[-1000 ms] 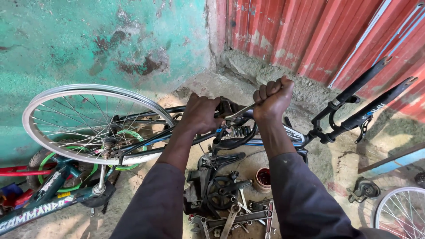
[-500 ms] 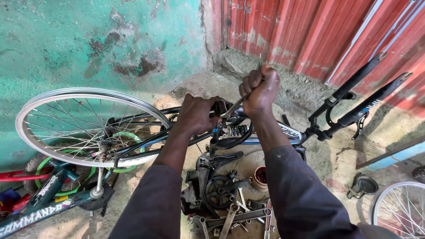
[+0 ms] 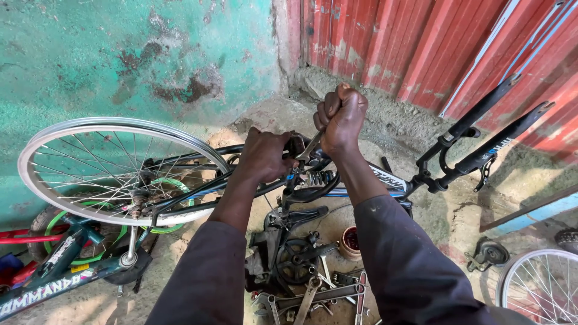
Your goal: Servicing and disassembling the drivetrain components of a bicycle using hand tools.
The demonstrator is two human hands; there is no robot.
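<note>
An upside-down bicycle frame point(image 3: 385, 180) lies across the ground, its bare-rimmed rear wheel point(image 3: 114, 168) at the left and its black fork point(image 3: 481, 135) pointing up at the right. My left hand point(image 3: 265, 153) grips the frame near the rear suspension spring point(image 3: 316, 178). My right hand point(image 3: 342, 117) is closed around the handle of a metal wrench point(image 3: 308, 149), raised above the frame with the wrench's jaw down at the spring mount. Both arms wear dark sleeves.
Under the frame sit a black crankset point(image 3: 295, 268), several loose wrenches point(image 3: 313, 295) and a small round tin point(image 3: 349, 241). A small green-tyred children's bike point(image 3: 54, 265) lies at the lower left. Another wheel point(image 3: 539, 286) is at lower right. A green wall and red corrugated sheet stand behind.
My right hand has swung the wrench handle leftward and upward, toward my left hand. The left hand has stayed on the frame.
</note>
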